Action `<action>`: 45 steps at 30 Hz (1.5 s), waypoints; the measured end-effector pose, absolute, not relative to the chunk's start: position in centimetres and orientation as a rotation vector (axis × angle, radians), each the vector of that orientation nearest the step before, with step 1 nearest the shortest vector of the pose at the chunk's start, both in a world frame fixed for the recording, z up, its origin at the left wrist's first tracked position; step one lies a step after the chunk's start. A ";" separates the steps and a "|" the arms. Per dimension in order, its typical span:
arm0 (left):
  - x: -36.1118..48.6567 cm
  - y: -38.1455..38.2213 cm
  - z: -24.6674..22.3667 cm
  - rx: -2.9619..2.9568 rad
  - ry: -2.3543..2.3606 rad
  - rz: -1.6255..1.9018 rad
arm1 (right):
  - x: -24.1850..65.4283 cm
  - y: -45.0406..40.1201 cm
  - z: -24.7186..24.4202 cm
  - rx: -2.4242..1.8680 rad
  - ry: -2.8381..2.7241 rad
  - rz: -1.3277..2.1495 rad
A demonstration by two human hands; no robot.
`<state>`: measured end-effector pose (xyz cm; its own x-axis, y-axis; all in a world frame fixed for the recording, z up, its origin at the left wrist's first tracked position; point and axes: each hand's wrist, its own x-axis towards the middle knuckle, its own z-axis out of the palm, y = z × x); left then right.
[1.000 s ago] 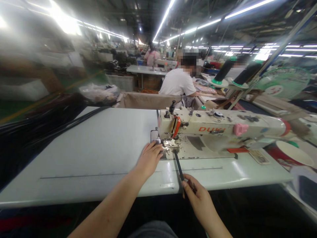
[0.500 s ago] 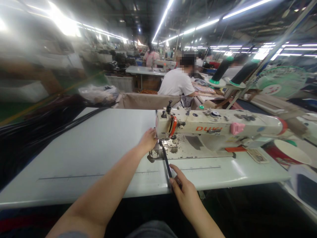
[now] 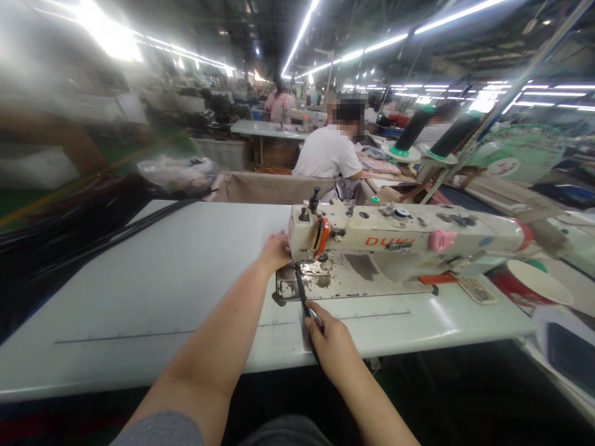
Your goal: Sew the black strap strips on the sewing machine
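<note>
A narrow black strip [image 3: 301, 286] runs from the needle area of the sewing machine [image 3: 353, 232] toward me, over the table's front edge. My right hand [image 3: 332, 337] pinches this strip between thumb and fingers, just in front of the machine bed. A thin, shiny metal piece [image 3: 317, 318] shows among those fingers; its kind cannot be made out. Beside the left end of the machine head is my left hand [image 3: 276, 253], close to the strip's far end. Its fingertips are hidden behind the head, so its grip does not show.
The white table [image 3: 195, 279] bears a printed ruler line. Long black strips [image 3: 106, 241] hang over its left side. Black thread cones [image 3: 411, 133] stand behind the machine. A phone [image 3: 571, 353] lies at the right. Beyond the table, a person in a white shirt [image 3: 325, 152] leans forward.
My right hand has moved a little forward and left along the strip, nearer the machine bed. My left hand has slipped slightly farther behind the machine head. The view has shifted slightly.
</note>
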<state>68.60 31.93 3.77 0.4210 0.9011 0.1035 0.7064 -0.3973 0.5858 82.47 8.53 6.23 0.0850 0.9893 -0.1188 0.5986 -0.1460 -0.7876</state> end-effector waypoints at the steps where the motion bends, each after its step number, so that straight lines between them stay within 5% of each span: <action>1: 68.5 31.9 3.8 2.230 1.355 0.572 | 82.4 8.6 6.2 -1.811 -1.565 0.901; 19: 68.5 31.3 4.0 2.088 1.346 0.751 | 81.9 9.5 5.5 -1.949 -1.628 0.831; 34: 67.0 30.3 3.4 1.187 1.295 1.287 | 82.2 8.8 5.4 -1.557 -1.464 0.496; 45: 61.7 21.9 3.4 0.870 1.054 1.513 | 78.6 11.0 5.7 -1.359 -1.308 1.263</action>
<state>61.71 21.94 3.42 -0.1870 0.9824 -0.0020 -0.3421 -0.0633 0.9375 78.57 11.00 5.73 -0.0543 0.9928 -0.1067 0.1413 -0.0982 -0.9851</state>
